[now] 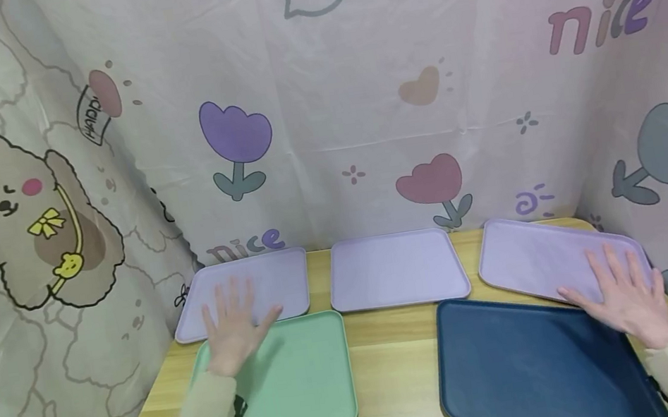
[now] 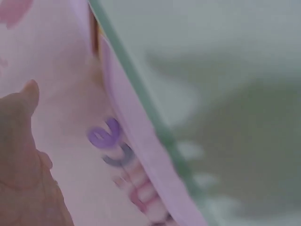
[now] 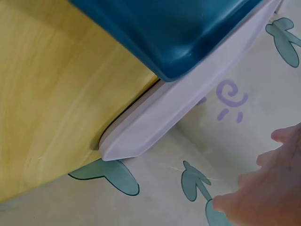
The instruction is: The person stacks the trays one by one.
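Note:
My left hand (image 1: 237, 329), fingers spread, hovers over the far left part of a green tray (image 1: 307, 383), its fingertips overlapping a lilac tray (image 1: 280, 280) behind. Over on the right, my right hand (image 1: 625, 299) is spread too, above the far corner of a dark blue tray (image 1: 529, 366) and across the right lilac tray (image 1: 532, 248). Neither hand holds anything. Part of the left hand (image 2: 23, 155) shows at the edge of the left wrist view beside the green tray (image 2: 235, 37). In the right wrist view, fingers (image 3: 263, 183) appear at lower right, apart from the blue tray (image 3: 174, 33).
A third lilac tray (image 1: 397, 271) lies at the middle back of the wooden table (image 1: 397, 385). Printed curtains (image 1: 327, 117) hang behind the table and along both sides, close to its edges. The blue tray reaches the bottom of the head view.

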Available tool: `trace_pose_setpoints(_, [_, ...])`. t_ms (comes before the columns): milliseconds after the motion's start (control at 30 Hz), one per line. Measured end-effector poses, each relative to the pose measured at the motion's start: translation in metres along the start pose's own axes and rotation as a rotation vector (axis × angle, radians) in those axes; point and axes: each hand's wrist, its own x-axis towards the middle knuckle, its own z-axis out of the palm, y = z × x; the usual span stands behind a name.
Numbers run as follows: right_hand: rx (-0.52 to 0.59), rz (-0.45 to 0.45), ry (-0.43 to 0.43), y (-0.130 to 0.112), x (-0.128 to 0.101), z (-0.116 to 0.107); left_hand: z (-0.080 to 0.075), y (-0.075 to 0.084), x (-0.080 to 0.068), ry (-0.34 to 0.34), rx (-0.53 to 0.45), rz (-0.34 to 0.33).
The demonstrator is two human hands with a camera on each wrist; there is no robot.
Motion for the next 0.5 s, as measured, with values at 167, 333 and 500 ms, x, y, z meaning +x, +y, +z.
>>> trace_pose_setpoints(167, [0.049, 0.024, -0.063, 0.010, 0.001, -0.011, 0.009, 0.043, -0.001, 0.016, 0.022, 0.077])
trace_pose_setpoints(333, [0.131, 0.052, -0.164, 0.023, 0.004, -0.023, 0.017, 0.099, -0.011, 0.016, -0.054, 0.175])
trace_pose_setpoints(500, [0.166, 0.114, -0.288, 0.034, 0.004, -0.031, 0.025, 0.157, -0.023, -0.047, -0.177, 0.275])
